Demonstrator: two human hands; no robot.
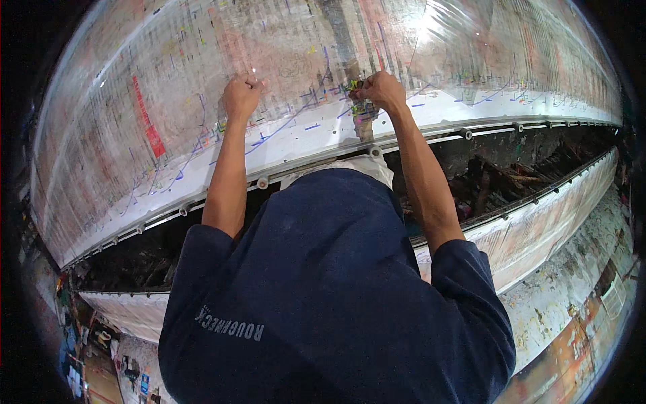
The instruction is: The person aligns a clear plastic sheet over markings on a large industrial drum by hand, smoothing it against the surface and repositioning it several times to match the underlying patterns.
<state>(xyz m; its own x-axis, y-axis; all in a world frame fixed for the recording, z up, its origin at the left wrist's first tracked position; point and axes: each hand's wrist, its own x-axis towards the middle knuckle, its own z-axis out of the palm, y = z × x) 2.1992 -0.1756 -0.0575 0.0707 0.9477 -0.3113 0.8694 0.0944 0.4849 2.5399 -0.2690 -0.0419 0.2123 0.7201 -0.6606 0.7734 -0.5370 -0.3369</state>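
Nearest, the short-sleeved navy cotton T-shirt (330,269) leans toward the rail, w/ off-white crumpled cloth (373,165) at its front right by the grey metal edge rail w/ round studs (447,132); poss. snag there if the body shifts sideways, b/c cloth & stud look v. close. Just past it, the bare right hand (383,91) has thumb & fingers drawn in narrow over the dark upright band (364,124); can't tell if anything's pinched. The bare left hand (242,95) is a bit farther up, fingers curled in, tips close; again can't tell re: contents. Main risk, I'd say: uneven pull or pressure, b/c the hands sit at diff. heights, could wrinkle or skew any thin layer under them. Also, dense marks nr. the right hand might get mixed up. As for the long, pale, film-like-surfaced tabletop (182,67): it's directly under both hands, beyond the rail, running left to right across the view. Near edge = plain white strip w/ blue pen ticks; then greyish-pink streaks, yellow/green/blue specks, a slanted red strip (147,118) left of the left hand, & bright glare (431,23) at far right, prob. hiding detail.
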